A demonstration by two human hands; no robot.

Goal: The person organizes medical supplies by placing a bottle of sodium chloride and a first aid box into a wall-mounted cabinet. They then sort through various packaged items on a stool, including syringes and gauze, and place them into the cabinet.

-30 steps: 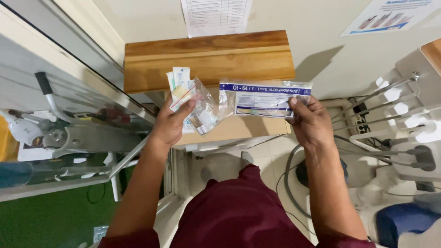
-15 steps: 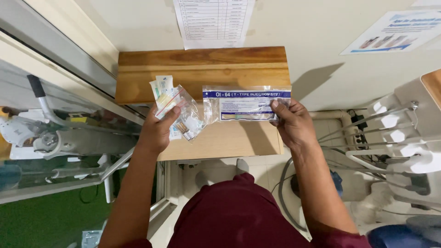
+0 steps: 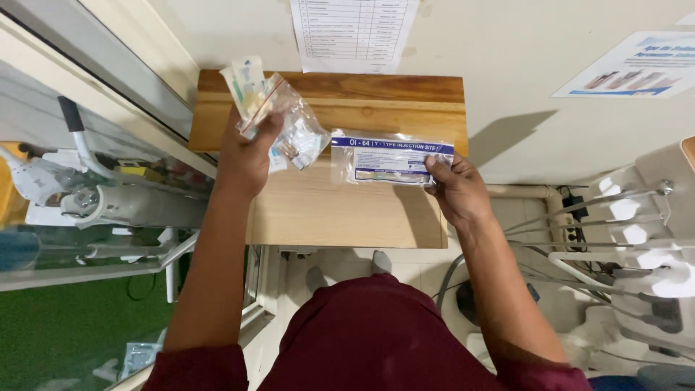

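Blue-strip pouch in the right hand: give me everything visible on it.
The pouch is a flat, rectangular clear-plastic packet with a blue printed strip along its top edge and a pale label below. Thin, light-coloured contents show through, too small to identify. It looks sealed and glossy, slightly crinkled. It is held level, long side across, above the light wooden table. The right hand pinches its right end; nothing else visibly touches it. Its left end sits close to the left hand's packets.

Cream wall (image 3: 507,87), wooden shelf (image 3: 347,94), tiled floor (image 3: 340,264), green mat (image 3: 72,326)
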